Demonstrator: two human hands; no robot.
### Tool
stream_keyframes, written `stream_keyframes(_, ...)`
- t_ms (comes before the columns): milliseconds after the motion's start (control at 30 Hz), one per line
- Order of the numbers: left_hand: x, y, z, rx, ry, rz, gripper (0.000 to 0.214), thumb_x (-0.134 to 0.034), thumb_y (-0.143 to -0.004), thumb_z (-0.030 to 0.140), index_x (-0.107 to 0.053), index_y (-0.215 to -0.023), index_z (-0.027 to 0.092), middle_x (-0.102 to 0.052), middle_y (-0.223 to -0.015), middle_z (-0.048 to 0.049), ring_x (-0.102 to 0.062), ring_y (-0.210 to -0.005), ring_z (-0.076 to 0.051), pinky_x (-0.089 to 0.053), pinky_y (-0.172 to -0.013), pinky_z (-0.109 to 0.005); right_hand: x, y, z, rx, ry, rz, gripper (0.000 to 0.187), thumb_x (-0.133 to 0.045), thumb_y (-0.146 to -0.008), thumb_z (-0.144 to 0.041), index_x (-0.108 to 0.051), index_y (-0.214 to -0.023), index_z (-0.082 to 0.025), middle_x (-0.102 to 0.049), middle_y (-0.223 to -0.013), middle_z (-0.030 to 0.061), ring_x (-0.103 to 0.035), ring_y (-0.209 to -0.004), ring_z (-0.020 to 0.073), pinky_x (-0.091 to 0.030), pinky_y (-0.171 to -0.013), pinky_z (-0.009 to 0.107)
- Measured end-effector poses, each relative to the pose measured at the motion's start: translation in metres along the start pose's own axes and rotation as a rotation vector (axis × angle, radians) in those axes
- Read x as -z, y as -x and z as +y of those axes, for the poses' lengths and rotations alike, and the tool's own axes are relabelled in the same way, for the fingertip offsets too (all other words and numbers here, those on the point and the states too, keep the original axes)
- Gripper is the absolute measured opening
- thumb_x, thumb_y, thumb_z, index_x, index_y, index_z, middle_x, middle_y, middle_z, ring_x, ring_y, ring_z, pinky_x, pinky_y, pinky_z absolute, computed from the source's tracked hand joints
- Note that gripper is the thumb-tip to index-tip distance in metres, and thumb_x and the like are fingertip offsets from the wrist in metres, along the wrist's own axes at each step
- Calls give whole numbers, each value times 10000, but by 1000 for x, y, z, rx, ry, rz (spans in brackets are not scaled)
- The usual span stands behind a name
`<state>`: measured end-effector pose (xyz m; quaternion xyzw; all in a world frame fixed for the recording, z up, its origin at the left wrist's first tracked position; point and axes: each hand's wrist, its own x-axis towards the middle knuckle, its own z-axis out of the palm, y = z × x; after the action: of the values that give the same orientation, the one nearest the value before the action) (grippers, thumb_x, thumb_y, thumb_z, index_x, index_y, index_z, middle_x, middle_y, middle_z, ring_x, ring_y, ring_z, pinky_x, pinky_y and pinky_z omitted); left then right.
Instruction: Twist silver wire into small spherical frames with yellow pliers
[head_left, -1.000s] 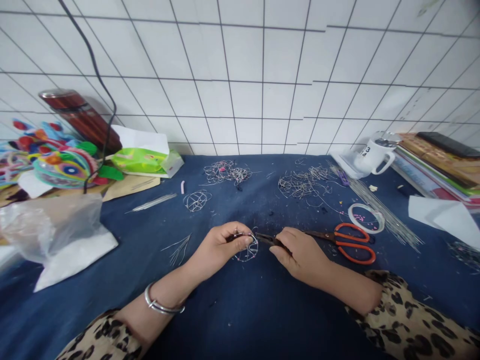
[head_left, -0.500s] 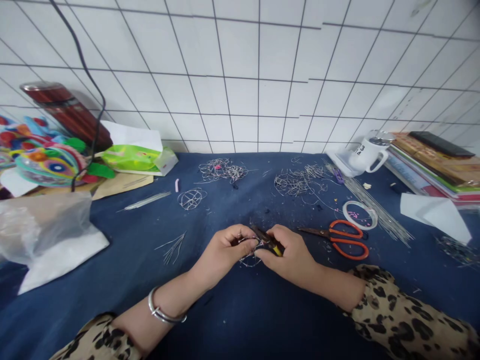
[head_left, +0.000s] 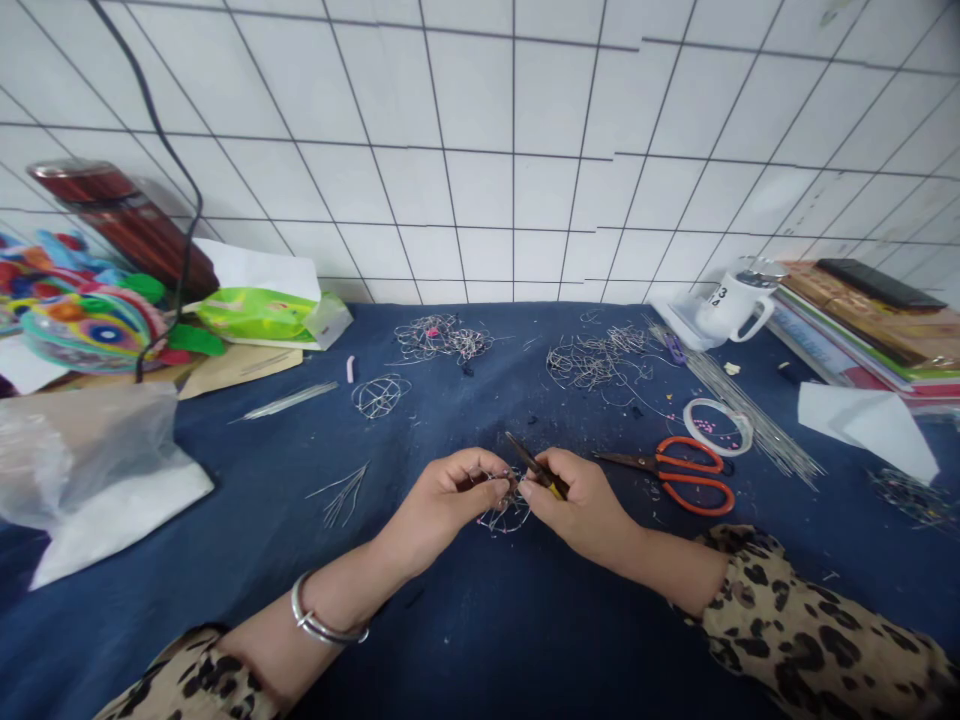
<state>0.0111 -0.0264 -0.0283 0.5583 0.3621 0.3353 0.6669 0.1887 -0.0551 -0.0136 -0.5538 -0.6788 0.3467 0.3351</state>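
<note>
My left hand [head_left: 457,495] pinches a small round wire frame [head_left: 504,516] with tiny beads on it, low over the dark blue cloth. Held in my right hand [head_left: 581,505] is a pair of pliers [head_left: 536,465] with dark jaws and a yellow handle, the jaws pointing up and left. My right thumb and fingertip meet the edge of the wire frame close to the left fingertips. The fingers hide part of the frame. To the right of my right hand lie orange-handled scissors [head_left: 694,475].
Tangled wire heaps [head_left: 600,358] and a wire ball [head_left: 381,396] lie farther back. A white ring dish [head_left: 718,428] holds pink beads near straight wires [head_left: 757,420]. A mug [head_left: 739,305] and books [head_left: 870,320] stand right; a plastic bag [head_left: 105,470] lies left.
The pliers have swung so their jaws point away from the wire frame, and my right thumb has moved up to it. More of the frame shows below my fingers.
</note>
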Motion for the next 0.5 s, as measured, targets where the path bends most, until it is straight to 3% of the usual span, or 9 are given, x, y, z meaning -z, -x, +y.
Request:
stream_keyframes(333,0,-2,3,59,92,-3,108,-616,-784,200,-582,-857,127,-591,-742,-17,-555,-639,-108,-462,-633,-259,4,-1,-2,-95,-131,-64,149,-498,-800,-296,-515,-728,-166,-421,-603,-48,-374,-557,74,-329,-531,203)
stream_keyframes(500,1,-3,2,92,100,5,111,-624,-774,200,-570,-837,126,-590,-728,-10,-561,-613,-100,-471,-617,-253,3,-3,-1,-105,-125,-61,134,-509,-790,-294,-526,-751,-166,-457,-624,-43,-399,-571,75,-344,-545,205)
